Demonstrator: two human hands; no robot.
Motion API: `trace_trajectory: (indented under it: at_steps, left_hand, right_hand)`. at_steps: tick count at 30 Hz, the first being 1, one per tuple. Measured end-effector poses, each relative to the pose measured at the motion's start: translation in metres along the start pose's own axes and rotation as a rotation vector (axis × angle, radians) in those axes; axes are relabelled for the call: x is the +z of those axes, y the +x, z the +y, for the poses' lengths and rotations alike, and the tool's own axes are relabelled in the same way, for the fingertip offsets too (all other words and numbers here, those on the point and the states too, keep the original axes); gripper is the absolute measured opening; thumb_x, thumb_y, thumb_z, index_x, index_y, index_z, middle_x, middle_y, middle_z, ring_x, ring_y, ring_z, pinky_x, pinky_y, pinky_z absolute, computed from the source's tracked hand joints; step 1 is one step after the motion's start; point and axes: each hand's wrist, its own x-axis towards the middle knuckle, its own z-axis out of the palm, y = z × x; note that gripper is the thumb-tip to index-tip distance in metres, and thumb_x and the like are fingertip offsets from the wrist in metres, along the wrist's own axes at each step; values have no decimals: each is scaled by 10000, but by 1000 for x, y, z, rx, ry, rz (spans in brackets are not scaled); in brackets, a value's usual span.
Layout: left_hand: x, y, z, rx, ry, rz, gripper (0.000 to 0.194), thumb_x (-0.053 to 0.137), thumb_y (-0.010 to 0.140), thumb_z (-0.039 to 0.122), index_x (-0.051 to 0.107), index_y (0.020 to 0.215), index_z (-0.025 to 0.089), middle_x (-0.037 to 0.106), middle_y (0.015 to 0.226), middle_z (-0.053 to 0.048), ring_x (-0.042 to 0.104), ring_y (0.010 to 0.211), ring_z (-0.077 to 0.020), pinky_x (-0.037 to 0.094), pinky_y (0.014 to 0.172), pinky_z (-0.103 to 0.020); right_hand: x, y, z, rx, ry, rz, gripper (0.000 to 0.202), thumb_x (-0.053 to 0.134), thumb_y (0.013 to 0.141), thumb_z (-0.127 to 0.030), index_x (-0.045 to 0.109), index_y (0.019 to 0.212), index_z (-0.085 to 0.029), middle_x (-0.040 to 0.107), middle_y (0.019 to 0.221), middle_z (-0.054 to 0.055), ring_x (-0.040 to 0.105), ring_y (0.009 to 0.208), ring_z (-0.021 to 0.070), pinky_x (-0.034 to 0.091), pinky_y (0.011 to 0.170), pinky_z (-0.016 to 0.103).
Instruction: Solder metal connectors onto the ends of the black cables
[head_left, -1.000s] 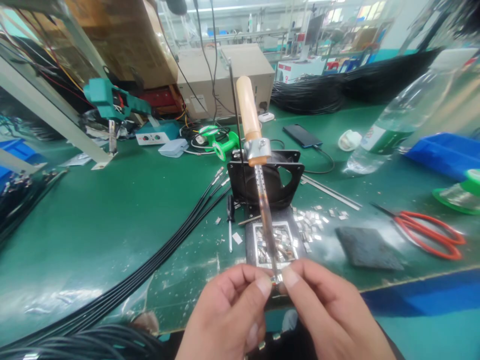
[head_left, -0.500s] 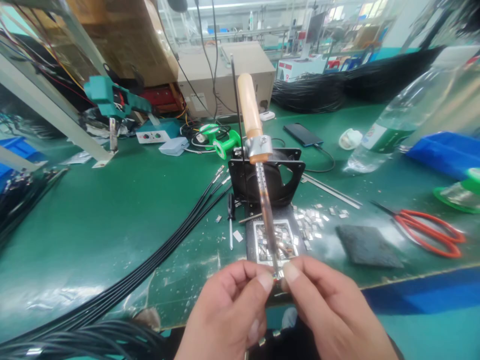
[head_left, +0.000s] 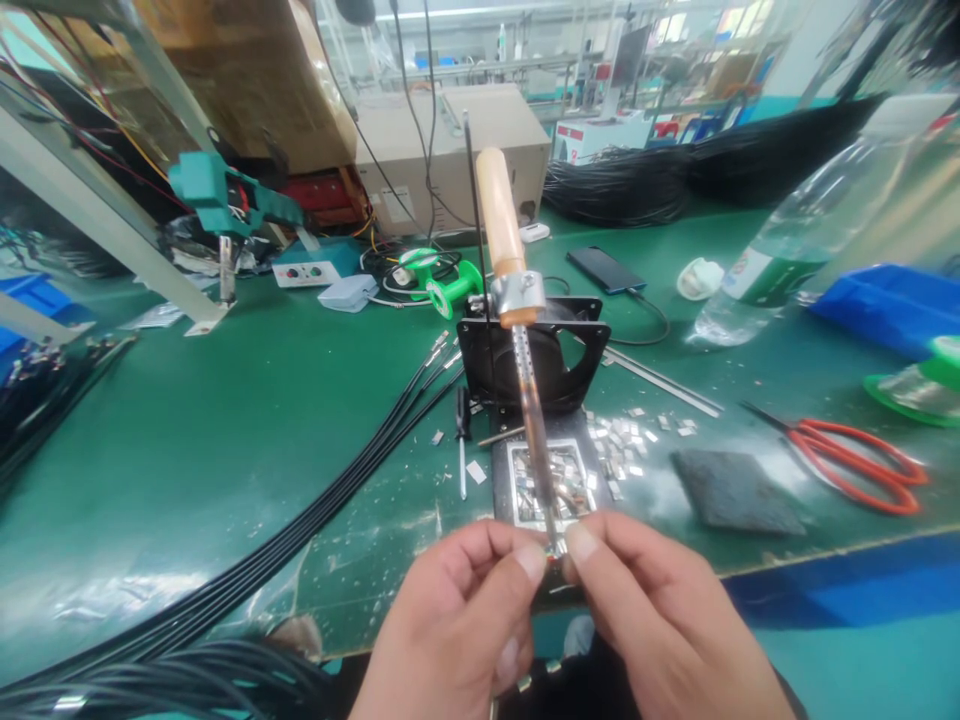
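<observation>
Left hand (head_left: pixel 472 610) and right hand (head_left: pixel 652 610) pinch a small shiny part (head_left: pixel 556 549), mostly hidden between them, at the tip of the soldering iron (head_left: pixel 532 410); whether tip and part touch is unclear. The iron partly hides a white-rimmed tray (head_left: pixel 514 487).

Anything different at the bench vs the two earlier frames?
No clear move: the view shifted slightly, nothing taken up or let go. Left hand and right hand stay pinched at the small shiny part by the soldering iron's tip; scissors and screwdriver stayed put.
</observation>
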Motion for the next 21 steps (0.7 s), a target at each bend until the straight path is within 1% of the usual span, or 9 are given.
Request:
trace_trajectory:
  at_steps: [3, 8, 13, 16, 18, 21]
  left_hand:
    - [-1, 1, 1, 8, -1, -2, 469, 852, 765, 595, 655, 796, 170, 404, 481, 93, 283, 474, -63, 221, 476, -213]
    - [0, 1, 1, 22, -16, 3, 489, 865, 749, 608, 678, 814, 162, 415, 483, 90, 291, 474, -62, 229, 473, -209]
    - [3, -2, 1, 15, -51, -4, 484, 891, 735, 586, 678, 802, 156, 407, 477, 96, 273, 468, -54, 211, 464, -202]
    - [3, -3, 1, 20, -54, -7, 481, 894, 733, 581, 676, 798, 157, 409, 480, 95, 277, 469, -54, 214, 466, -201]
    - [2, -3, 1, 24, -44, -7, 479, 885, 744, 585, 677, 802, 157, 414, 482, 91, 284, 471, -56, 218, 468, -202]
    - [0, -1, 1, 22, -36, -1, 483, 872, 753, 598, 678, 810, 160, 423, 489, 86, 292, 475, -59, 223, 472, -207]
  right_hand:
    - [0, 0, -1, -4, -1, 13, 478, 502, 1049, -564, 592, 748, -204, 621, 722, 18, 560, 687, 160, 489, 632, 237]
    - [-1, 0, -1, 1, 4, -7, 480, 501, 1048, -564, 622, 761, -198, 596, 705, 12, 533, 667, 156, 486, 620, 237]
    - [0, 1, -1, 1, 19, 21, 478, 517, 1038, -564, 608, 746, -198, 587, 707, 11, 520, 669, 153, 480, 619, 232]
    - [0, 2, -1, -7, 38, 11, 481, 526, 1032, -568, 585, 730, -199, 538, 674, -6, 473, 635, 141, 452, 581, 225]
    - [0, 2, -1, -1, 37, 7, 473, 525, 1035, -560, 596, 740, -196, 526, 669, -10, 464, 628, 137, 448, 578, 223]
    - [-1, 0, -1, -2, 20, 19, 474, 518, 1038, -554, 621, 748, -194, 592, 709, 13, 512, 659, 149, 480, 612, 230]
